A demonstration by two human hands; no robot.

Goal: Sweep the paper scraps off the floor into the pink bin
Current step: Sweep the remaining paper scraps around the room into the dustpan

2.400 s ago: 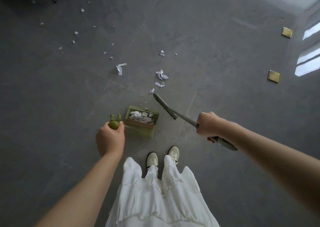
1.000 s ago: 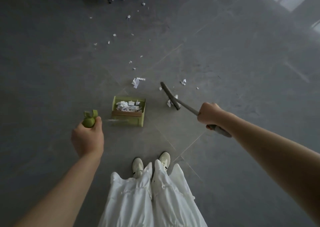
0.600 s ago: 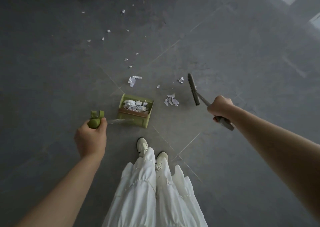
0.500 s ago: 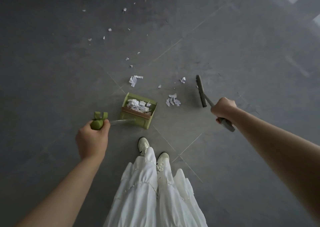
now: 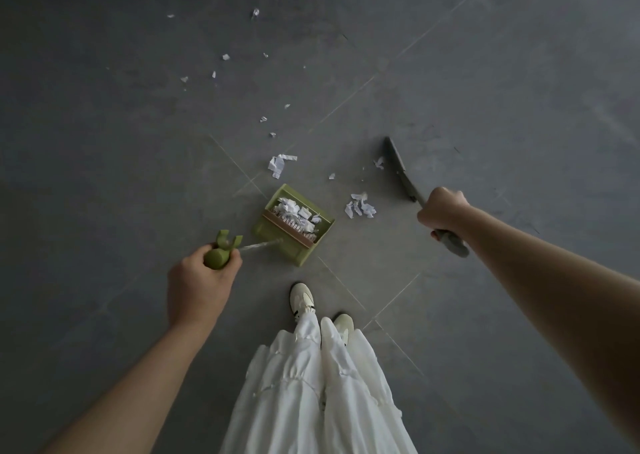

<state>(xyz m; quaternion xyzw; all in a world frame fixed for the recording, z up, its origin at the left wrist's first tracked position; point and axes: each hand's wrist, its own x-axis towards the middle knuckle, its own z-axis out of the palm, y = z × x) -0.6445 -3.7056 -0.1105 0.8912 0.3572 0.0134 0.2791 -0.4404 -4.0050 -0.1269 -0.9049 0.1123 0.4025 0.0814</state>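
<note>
Floor (image 5: 104, 162): dark grey tiles with pale joint lines, running under both hands.

Person: standing, white skirt (image 5: 318, 391) and pale shoes (image 5: 302, 300) below and between the hands.

Left hand (image 5: 197, 287): fingers curled tight round the green knob of the dustpan handle (image 5: 216, 257); a thin shaft runs from this fist up and to the right, down to the pan.

Right hand (image 5: 441, 211): closed in a fist round the grey broom handle (image 5: 450, 242), whose end sticks out below the fist. The broom head (image 5: 400, 167) lies up and left of this hand, edge-on to the floor.

Dustpan (image 5: 294, 225): green, open box shape, resting on the floor between the hands, nearer the left. It holds a heap of crumpled white paper behind a brown strip.

Paper scraps: a small white pile (image 5: 360, 207) lies just beside the pan's right edge, between pan and broom head. One larger crumpled piece (image 5: 278, 164) lies above the pan. A small bit (image 5: 380, 162) sits just beside the broom head. Fine bits (image 5: 225, 56) are scattered well beyond both hands, toward the top of the view.

Pink bin: not in view.
</note>
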